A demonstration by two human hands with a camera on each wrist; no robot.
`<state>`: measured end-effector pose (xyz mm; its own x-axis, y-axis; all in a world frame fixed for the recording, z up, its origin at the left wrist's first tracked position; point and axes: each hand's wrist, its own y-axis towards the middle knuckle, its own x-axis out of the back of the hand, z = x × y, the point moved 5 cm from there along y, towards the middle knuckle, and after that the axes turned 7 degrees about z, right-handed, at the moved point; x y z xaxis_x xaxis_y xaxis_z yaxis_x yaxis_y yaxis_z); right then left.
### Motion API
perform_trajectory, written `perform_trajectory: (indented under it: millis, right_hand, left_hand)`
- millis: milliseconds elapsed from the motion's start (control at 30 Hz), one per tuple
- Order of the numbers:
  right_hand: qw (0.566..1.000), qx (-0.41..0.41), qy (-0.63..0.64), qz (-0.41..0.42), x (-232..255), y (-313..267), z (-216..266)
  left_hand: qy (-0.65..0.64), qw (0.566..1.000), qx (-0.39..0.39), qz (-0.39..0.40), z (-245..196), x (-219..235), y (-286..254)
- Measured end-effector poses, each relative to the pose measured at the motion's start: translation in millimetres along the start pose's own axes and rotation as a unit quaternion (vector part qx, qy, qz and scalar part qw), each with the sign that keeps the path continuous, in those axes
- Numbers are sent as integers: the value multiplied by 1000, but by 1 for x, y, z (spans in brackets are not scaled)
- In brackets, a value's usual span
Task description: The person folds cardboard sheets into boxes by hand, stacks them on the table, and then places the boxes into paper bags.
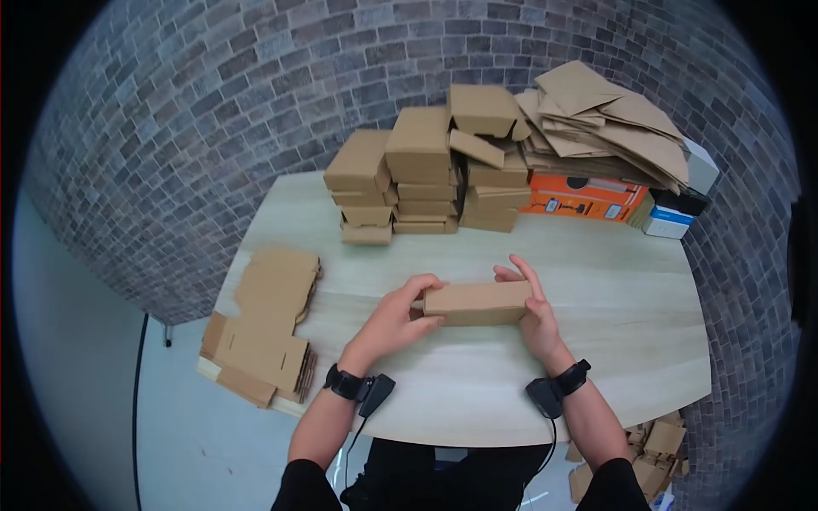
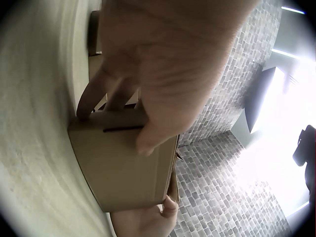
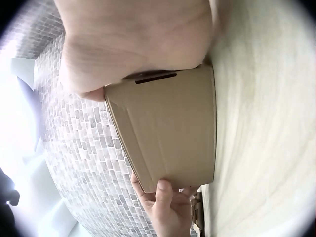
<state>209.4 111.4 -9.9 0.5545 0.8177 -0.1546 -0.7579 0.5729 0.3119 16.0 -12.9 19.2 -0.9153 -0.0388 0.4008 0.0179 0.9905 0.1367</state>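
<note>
A closed, oblong brown cardboard box point(image 1: 477, 300) lies on the table with its long side across the head view. My left hand point(image 1: 388, 324) grips its left end, thumb on the near side and fingers around the far side. At the right end, my right hand point(image 1: 538, 324) touches the box with its thumb side, its fingers raised and spread beyond the far corner. A narrow dark slot shows in the box point(image 2: 118, 163) beside the left thumb in the left wrist view. In the right wrist view, the right palm point(image 3: 133, 39) covers the nearer end.
Flat cardboard sheets point(image 1: 264, 319) lie stacked at the table's left. Folded boxes point(image 1: 417, 140) stand piled along the back, beside an orange box point(image 1: 584, 198) with loose cardboard sheets point(image 1: 605, 119) on top. Small boxes point(image 1: 669, 221) stand back right. Cardboard pieces point(image 1: 656, 456) lie below the table's right side.
</note>
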Motion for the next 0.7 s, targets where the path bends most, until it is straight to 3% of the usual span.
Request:
perform_trajectory:
  millis: [100,167,233,300,367,400,467,500,567,600,667,700]
  right_hand:
    - [997,3,77,-28,7,0,-5]
    - [989,5,111,-94,24,-1,-14]
    - [989,-6,93,-118,39,-1,-18]
    - [987,-20,75,-143,46,-3,-27]
    - [988,-34,19,-149,50,-2,-35]
    - [988,-28,24,-150,49,-1,-34]
    - [989,-29,-25,-140,45,-1,-31]
    - [990,-19,-24,-138,44,-1,-31]
    - [987,-35,-22,-155,49,-2,-36]
    - [987,-26,-21,-154,48,-1,-37]
    - [986,-30,-8,-161,51,-1,-40]
    - [987,-28,-11,-161,52,0,-39]
  left_hand:
    - [33,999,34,-12,-12,6,-2]
    - [97,982,-48,-153,-32,32,-11]
    - [-10,959,-85,-269,-54,73,-13]
    - [24,909,-144,-390,-90,116,-10]
    - [206,849,-185,-450,-100,163,5]
    - [211,849,-190,-446,-101,173,17]
    - [439,760,-105,-467,-103,185,37]
    - [443,755,-112,-471,-84,195,44]
    - [544,741,-106,-379,-47,208,68]
    - [547,736,-113,-382,-55,198,68]
    - [609,731,-170,-258,-74,149,76]
    - [608,730,-173,-261,-84,147,72]
